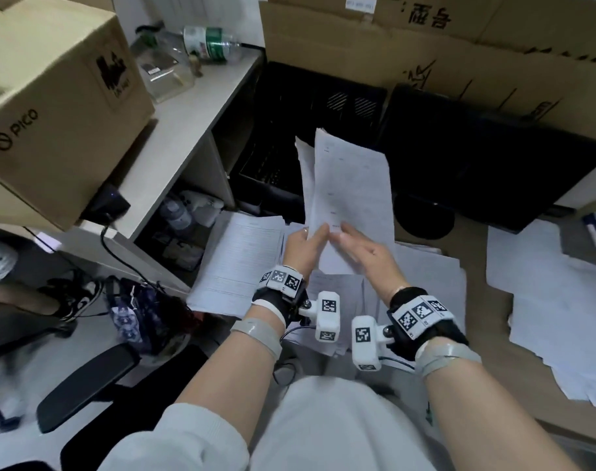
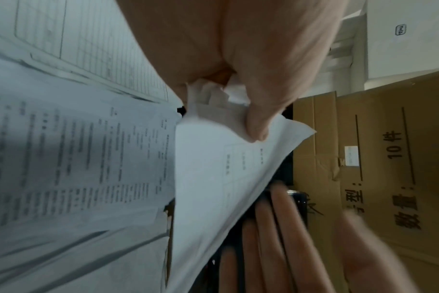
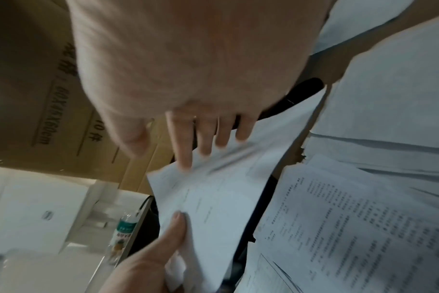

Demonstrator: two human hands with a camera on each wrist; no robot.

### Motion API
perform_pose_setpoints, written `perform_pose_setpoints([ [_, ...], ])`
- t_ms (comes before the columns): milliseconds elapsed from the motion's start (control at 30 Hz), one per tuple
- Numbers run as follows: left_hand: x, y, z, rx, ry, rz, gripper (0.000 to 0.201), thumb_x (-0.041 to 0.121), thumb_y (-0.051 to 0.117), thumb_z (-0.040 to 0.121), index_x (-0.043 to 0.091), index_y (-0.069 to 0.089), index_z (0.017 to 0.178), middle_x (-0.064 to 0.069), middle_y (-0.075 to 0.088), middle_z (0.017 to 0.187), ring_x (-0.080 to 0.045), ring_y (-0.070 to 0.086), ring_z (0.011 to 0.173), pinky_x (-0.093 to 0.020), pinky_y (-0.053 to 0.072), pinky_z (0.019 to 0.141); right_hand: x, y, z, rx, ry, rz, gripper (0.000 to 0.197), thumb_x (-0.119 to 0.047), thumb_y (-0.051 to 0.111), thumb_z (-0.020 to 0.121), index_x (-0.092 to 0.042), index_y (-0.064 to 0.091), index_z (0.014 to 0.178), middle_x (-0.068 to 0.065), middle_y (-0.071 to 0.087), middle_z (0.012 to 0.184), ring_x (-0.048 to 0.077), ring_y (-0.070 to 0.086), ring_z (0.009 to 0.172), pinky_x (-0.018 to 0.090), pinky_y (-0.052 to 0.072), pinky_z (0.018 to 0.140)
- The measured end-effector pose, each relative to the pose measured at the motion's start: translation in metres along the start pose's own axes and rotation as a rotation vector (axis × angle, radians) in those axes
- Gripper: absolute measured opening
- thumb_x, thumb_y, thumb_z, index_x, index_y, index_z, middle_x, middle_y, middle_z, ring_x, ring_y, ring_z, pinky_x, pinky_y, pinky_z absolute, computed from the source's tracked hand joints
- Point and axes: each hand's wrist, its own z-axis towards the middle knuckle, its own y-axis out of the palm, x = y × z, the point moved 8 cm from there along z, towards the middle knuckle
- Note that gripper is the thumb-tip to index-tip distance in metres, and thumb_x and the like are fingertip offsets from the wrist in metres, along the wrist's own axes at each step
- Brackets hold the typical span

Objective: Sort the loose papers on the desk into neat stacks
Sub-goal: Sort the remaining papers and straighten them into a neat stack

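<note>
Papers (image 1: pixel 352 198) stand lifted above the bench (image 1: pixel 486 338), pinched at their lower edge between the thumb and curled fingers of the left hand (image 1: pixel 301 246). With fingers straight, the right hand (image 1: pixel 364 249) touches the sheets' front face. More loose sheets (image 1: pixel 561 300) lie spread on the bench below and to the right, with a printed stack (image 1: pixel 238 263) at left.

A brown PICO carton (image 1: pixel 52 107) sits on the white shelf unit (image 1: pixel 174 130) at upper left. Behind it lie a green-labelled plastic bottle (image 1: pixel 210 44) on its side and a clear plastic box (image 1: pixel 164 74). Flattened cardboard (image 1: pixel 425 45) stands along the back. Black mesh trays (image 1: pixel 310 107) sit below it. A patterned bag (image 1: pixel 143 311) rests on the floor beside a black chair armrest (image 1: pixel 86 385).
</note>
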Motion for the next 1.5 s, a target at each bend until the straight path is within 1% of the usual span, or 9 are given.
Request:
perform_pose_setpoints([
  [200,-0.02,-0.05,0.012,0.004,-0.073,0.101,0.046,0.05,0.071,0.067,0.01,0.065,0.091,-0.017,0.065,0.09,-0.034,0.067,0.085,-0.065,0.05,0.091,0.052,-0.041,-0.002,0.549,0.314,-0.013,0.089,-0.051,0.066,0.088,-0.014,0.022,0.155,0.008,0.033,0.156,0.026,0.036,0.142,0.041,0.031,0.115],
  [400,-0.034,-0.074,0.005,-0.005,-0.144,0.124,0.012,0.017,0.063,0.094,0.01,0.07,0.086,-0.018,0.073,0.101,-0.036,0.07,0.098,-0.054,0.054,0.094,0.102,-0.01,0.002,0.406,0.575,0.182,0.043,-0.047,0.072,0.084,-0.013,0.071,0.109,0.002,0.075,0.107,0.016,0.062,0.081,0.03,0.048,0.074],
  [600,-0.04,-0.089,0.0,0.019,-0.178,0.01,0.011,0.015,0.062,0.097,0.008,0.071,0.099,-0.02,0.072,0.109,-0.037,0.069,0.103,-0.053,0.054,0.094,0.097,0.023,0.013,0.223,0.695,0.263,0.064,-0.067,0.058,0.086,-0.027,0.046,0.135,0.002,0.058,0.123,0.022,0.057,0.114,0.047,0.042,0.104],
  [767,-0.036,-0.09,-0.005,0.081,-0.177,-0.022,0.021,0.01,0.059,0.098,-0.002,0.066,0.113,-0.024,0.069,0.116,-0.035,0.068,0.1,-0.051,0.054,0.095,0.09,0.024,0.018,0.146,0.626,0.272,0.062,-0.064,0.067,0.081,-0.015,0.063,0.12,-0.001,0.071,0.108,0.017,0.062,0.095,0.041,0.048,0.098],
  [933,-0.034,-0.081,-0.019,0.141,-0.206,-0.019,0.027,0.011,0.058,0.099,-0.007,0.063,0.118,-0.022,0.069,0.112,-0.032,0.067,0.095,-0.044,0.056,0.087,0.084,0.027,0.019,0.007,0.617,0.369,0.082,-0.071,0.059,0.082,-0.022,0.04,0.146,0.005,0.058,0.129,0.022,0.056,0.122,0.048,0.04,0.11],
  [1133,-0.04,-0.086,-0.037,0.304,-0.158,0.003,0.011,0.013,0.064,0.095,0.003,0.069,0.098,-0.013,0.073,0.093,-0.029,0.069,0.085,-0.037,0.056,0.078,0.083,0.01,0.015,0.073,0.501,0.487,0.015,-0.026,0.07,0.092,-0.016,0.063,0.1,-0.004,0.072,0.087,0.009,0.071,0.07,0.02,0.054,0.051],
  [1300,-0.033,-0.105,-0.05,0.482,-0.066,0.175,0.015,0.031,0.07,0.076,0.016,0.069,0.079,-0.01,0.074,0.087,-0.026,0.07,0.081,-0.042,0.059,0.077,0.097,-0.014,0.028,0.212,0.42,0.207,0.03,-0.035,0.058,0.098,-0.004,0.059,0.099,0.006,0.06,0.094,0.019,0.058,0.083,0.021,0.041,0.068],
  [1400,-0.022,-0.105,-0.049,0.508,0.014,0.247,0.007,0.021,0.071,0.086,0.018,0.071,0.08,0.005,0.072,0.077,-0.007,0.066,0.07,-0.021,0.054,0.065,0.104,-0.019,0.035,0.329,0.391,0.094,0.027,-0.03,0.055,0.099,-0.01,0.05,0.082,0.003,0.05,0.08,0.02,0.046,0.081,0.026,0.034,0.053],
  [1500,-0.018,-0.112,-0.042,0.571,0.041,0.231,0.007,0.018,0.069,0.089,0.012,0.071,0.087,0.006,0.069,0.076,0.001,0.059,0.065,-0.009,0.045,0.06,0.106,-0.02,0.042,0.442,0.383,0.088,0.023,-0.032,0.056,0.094,-0.009,0.057,0.095,0.006,0.06,0.092,0.024,0.054,0.083,0.028,0.04,0.071],
])
